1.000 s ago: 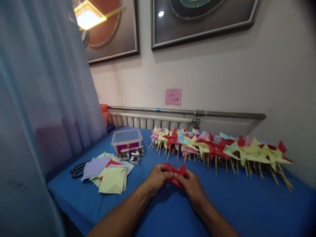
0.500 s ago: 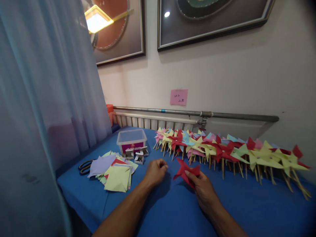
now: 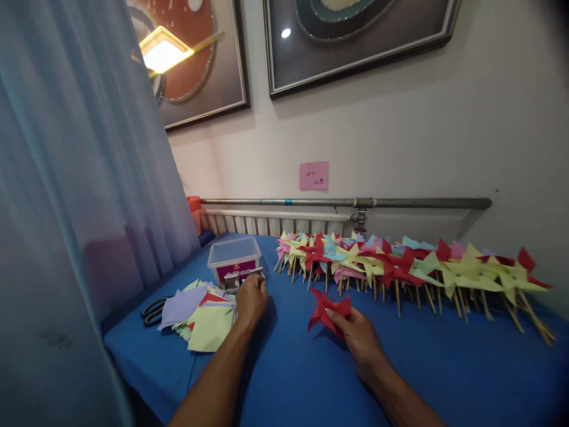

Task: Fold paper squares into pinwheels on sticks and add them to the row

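Observation:
My right hand (image 3: 358, 335) pinches a folded red paper pinwheel (image 3: 326, 309) just above the blue table (image 3: 444, 367). My left hand (image 3: 251, 298) has reached left to the small white boxes (image 3: 240, 277) in front of a clear plastic tub (image 3: 233, 256); its fingers curl over them, and whether it holds anything is hidden. A stack of coloured paper squares (image 3: 204, 314) lies just left of that hand. A long row of finished pinwheels on wooden sticks (image 3: 409, 267) runs along the table's back edge.
Black scissors (image 3: 153, 310) lie at the table's left edge beside the paper stack. A sheer curtain (image 3: 80, 178) hangs at the left. A radiator and a metal pipe (image 3: 347, 203) run along the wall behind the table, below a pink note (image 3: 313, 175).
My left hand let go of the red pinwheel and moved left to the small boxes by the tub. My right hand kept the pinwheel and stayed near the table's middle.

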A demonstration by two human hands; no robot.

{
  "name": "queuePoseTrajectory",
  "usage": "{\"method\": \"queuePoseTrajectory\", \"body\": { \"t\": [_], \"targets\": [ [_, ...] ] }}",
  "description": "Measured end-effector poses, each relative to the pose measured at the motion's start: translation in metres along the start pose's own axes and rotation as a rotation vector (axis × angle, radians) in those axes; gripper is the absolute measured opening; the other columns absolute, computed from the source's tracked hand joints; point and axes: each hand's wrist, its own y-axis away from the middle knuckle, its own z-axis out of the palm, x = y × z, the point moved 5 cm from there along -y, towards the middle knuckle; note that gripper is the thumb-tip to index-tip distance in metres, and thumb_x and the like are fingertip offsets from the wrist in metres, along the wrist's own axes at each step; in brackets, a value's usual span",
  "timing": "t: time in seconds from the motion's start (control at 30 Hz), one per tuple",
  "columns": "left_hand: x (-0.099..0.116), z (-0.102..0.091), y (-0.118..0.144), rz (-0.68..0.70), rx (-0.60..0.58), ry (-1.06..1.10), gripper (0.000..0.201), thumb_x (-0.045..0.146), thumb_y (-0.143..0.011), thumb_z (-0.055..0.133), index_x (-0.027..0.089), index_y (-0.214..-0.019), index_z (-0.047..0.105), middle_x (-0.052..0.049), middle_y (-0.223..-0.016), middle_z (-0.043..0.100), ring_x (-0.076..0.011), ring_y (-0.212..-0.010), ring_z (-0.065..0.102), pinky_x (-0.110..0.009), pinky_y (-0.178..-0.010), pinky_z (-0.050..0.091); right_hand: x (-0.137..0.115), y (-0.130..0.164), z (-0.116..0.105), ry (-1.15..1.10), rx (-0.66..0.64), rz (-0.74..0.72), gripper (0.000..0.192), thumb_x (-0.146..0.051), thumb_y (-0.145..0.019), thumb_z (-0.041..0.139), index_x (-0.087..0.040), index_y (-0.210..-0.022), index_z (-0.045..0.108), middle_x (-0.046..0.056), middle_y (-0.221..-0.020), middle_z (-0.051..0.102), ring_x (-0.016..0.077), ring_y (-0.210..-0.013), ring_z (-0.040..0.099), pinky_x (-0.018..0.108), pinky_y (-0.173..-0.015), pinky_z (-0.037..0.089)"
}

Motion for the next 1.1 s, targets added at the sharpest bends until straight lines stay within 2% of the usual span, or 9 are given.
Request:
{"method": "queuePoseTrajectory", "body": {
  "t": [0.1,0.27,0.6,0.73,0.83,0.9,0.97,1.03,1.1],
  "targets": [
    [0.019,0.022,0.017,0.136,-0.142,-0.033,0.017,0.014,-0.086,0.056,0.018,-0.087,0.073,-0.011,-0.094,0.072,-0.0242,-0.093,0.064,-0.031,-0.083,0.04,0.001,0.001,0.0,-0.026,-0.001,0.043,0.029,-0.038,-0.057,0.086,-0.02,-0.078,0.075,0.001,-0.068,0.074,0.0189,-0.062,0.064,0.031,-0.061,0.049],
    [0.031,0.043,0.035,0.174,-0.325,-0.091,0.018,0.014,-0.085,0.056,0.018,-0.089,0.073,-0.012,-0.096,0.072,-0.025,-0.094,0.064,-0.032,-0.082,0.04,0.0,0.002,-0.001,-0.043,0.002,0.034,0.032,-0.038,-0.055,0.088,-0.019,-0.076,0.075,0.001,-0.068,0.074,0.0195,-0.062,0.065,0.031,-0.06,0.05],
    [0.034,0.041,0.037,0.272,-0.318,-0.162,0.025,0.015,-0.089,0.051,0.015,-0.097,0.074,-0.017,-0.099,0.072,-0.0283,-0.093,0.065,-0.035,-0.079,0.041,0.008,0.001,-0.005,-0.028,-0.025,0.059,0.039,-0.039,-0.057,0.09,-0.019,-0.088,0.077,0.003,-0.077,0.078,0.0218,-0.069,0.069,0.033,-0.066,0.054],
    [0.035,0.046,0.042,0.271,-0.363,-0.165,0.021,0.016,-0.088,0.054,0.017,-0.094,0.074,-0.015,-0.097,0.072,-0.0271,-0.089,0.065,-0.034,-0.077,0.041,0.006,0.002,-0.005,-0.001,-0.027,0.05,0.039,-0.041,-0.057,0.09,-0.019,-0.086,0.077,0.003,-0.074,0.077,0.0219,-0.066,0.067,0.033,-0.062,0.053],
    [0.033,0.048,0.043,0.264,-0.349,-0.144,0.021,0.016,-0.087,0.055,0.017,-0.096,0.074,-0.014,-0.097,0.071,-0.0265,-0.09,0.064,-0.034,-0.079,0.042,0.006,0.002,-0.004,0.01,-0.05,0.039,0.036,-0.041,-0.059,0.089,-0.019,-0.084,0.076,0.002,-0.073,0.076,0.0212,-0.066,0.067,0.032,-0.061,0.052],
    [0.032,0.043,0.038,0.276,-0.299,-0.119,0.022,0.015,-0.088,0.053,0.017,-0.096,0.074,-0.014,-0.097,0.071,-0.0258,-0.091,0.064,-0.034,-0.08,0.042,0.007,0.001,-0.003,0.017,-0.053,0.035,0.035,-0.042,-0.059,0.088,-0.019,-0.082,0.076,0.002,-0.071,0.075,0.0208,-0.065,0.067,0.031,-0.062,0.051],
    [0.032,0.029,0.023,0.286,-0.202,-0.094,0.021,0.016,-0.088,0.053,0.018,-0.094,0.074,-0.013,-0.095,0.071,-0.0255,-0.093,0.064,-0.033,-0.083,0.042,0.009,-0.001,-0.002,0.033,-0.056,0.032,0.035,-0.043,-0.057,0.088,-0.02,-0.08,0.076,0.002,-0.07,0.074,0.0211,-0.064,0.066,0.031,-0.061,0.051],
    [0.03,0.006,-0.003,0.268,-0.065,-0.087,0.021,0.019,-0.09,0.053,0.018,-0.093,0.073,-0.013,-0.097,0.071,-0.0255,-0.095,0.064,-0.033,-0.087,0.042,0.01,-0.002,-0.001,0.053,-0.059,0.028,0.037,-0.044,-0.054,0.088,-0.019,-0.077,0.075,0.003,-0.069,0.075,0.0218,-0.063,0.065,0.032,-0.061,0.05],
    [0.029,-0.02,-0.04,0.227,0.017,-0.148,0.023,0.024,-0.093,0.052,0.018,-0.1,0.073,-0.014,-0.107,0.072,-0.0261,-0.103,0.064,-0.033,-0.092,0.042,0.011,-0.002,0.0,0.072,-0.077,0.024,0.037,-0.045,-0.054,0.086,-0.018,-0.077,0.076,0.004,-0.071,0.075,0.0221,-0.065,0.065,0.032,-0.062,0.05]
  ]
}}
